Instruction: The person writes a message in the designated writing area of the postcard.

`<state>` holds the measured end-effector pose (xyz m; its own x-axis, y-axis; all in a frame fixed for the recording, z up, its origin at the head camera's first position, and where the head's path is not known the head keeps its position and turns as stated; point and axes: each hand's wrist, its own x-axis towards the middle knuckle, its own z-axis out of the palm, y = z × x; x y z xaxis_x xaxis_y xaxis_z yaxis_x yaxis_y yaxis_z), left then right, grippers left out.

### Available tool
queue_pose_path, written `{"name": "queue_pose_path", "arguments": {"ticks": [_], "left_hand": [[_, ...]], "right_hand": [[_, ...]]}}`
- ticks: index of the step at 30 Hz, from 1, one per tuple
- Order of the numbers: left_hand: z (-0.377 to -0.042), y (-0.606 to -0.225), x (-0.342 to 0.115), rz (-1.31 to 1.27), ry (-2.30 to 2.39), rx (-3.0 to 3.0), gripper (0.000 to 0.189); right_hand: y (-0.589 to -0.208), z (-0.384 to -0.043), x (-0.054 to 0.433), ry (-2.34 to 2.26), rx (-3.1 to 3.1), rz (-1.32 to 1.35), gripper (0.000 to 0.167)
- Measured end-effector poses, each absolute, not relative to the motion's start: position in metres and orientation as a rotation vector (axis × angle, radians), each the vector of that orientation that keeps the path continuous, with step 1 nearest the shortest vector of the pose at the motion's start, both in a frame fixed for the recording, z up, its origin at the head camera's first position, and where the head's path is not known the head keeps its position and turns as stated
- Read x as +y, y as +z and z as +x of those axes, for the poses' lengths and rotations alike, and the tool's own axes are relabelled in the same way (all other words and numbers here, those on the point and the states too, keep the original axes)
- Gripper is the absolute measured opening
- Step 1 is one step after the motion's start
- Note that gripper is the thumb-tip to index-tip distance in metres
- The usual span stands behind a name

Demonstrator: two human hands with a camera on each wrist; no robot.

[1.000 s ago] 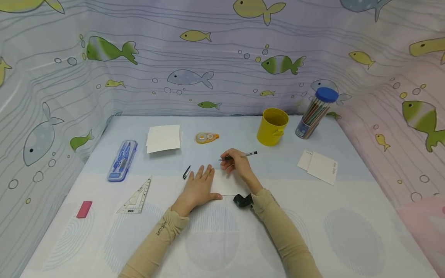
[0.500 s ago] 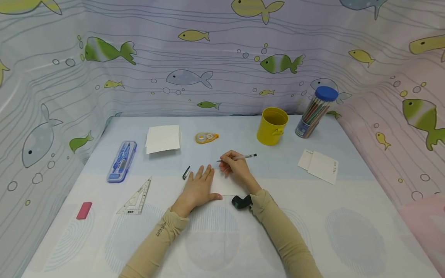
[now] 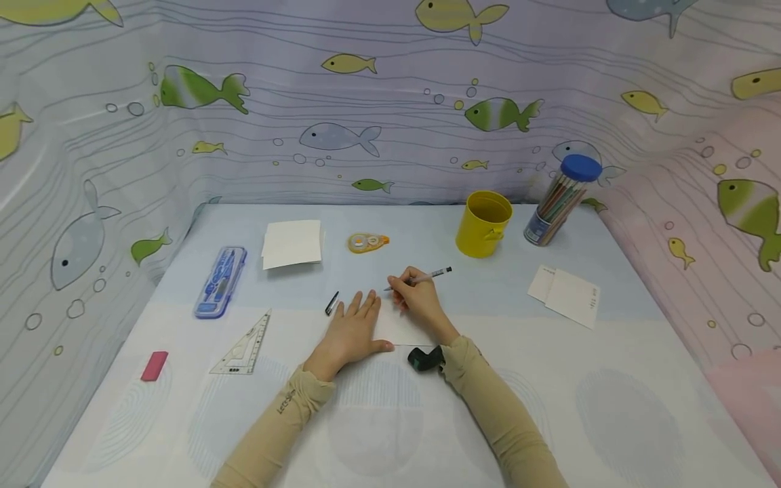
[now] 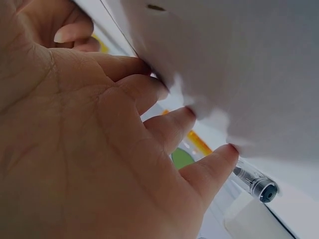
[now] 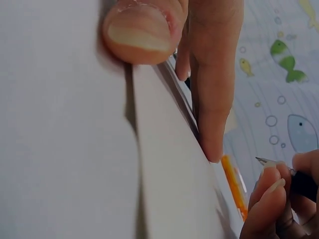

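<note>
Now the pen (image 3: 421,277) lies slanted over the far edge of the white paper (image 3: 405,329), tip toward 8 o'clock, back end toward 2 o'clock. Right hand (image 3: 419,303) pinches it with curled fingers. Left hand (image 3: 350,331) presses flat on the paper, fingers straight.

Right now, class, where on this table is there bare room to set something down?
Bare table lies near the front right, below the loose cards, and front left, below the set square. It is crowded around the hands: left hand, right hand, pen.
</note>
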<state>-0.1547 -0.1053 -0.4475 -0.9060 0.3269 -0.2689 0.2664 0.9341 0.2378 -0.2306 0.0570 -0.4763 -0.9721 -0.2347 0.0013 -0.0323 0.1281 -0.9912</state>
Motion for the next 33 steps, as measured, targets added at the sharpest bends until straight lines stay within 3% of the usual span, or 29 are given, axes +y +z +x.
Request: {"name": "queue_pose_path", "arguments": {"ticks": [10,18,33], "left_hand": [[-0.155,-0.448,-0.106,0.462,0.296,2.804,0.095],[-0.154,-0.447,-0.106,0.46,0.295,2.813,0.094],[-0.152,-0.445,-0.109,0.463,0.319,2.806,0.093]], "right_hand": [[-0.444,-0.213,0.051,-1.917,2.334,-0.346,0.035],[-0.483,-0.23,0.047,-1.884,2.387,-0.399,0.035],[-0.492,-0.229,0.042,-1.816,2.402,-0.398,0.032]]}}
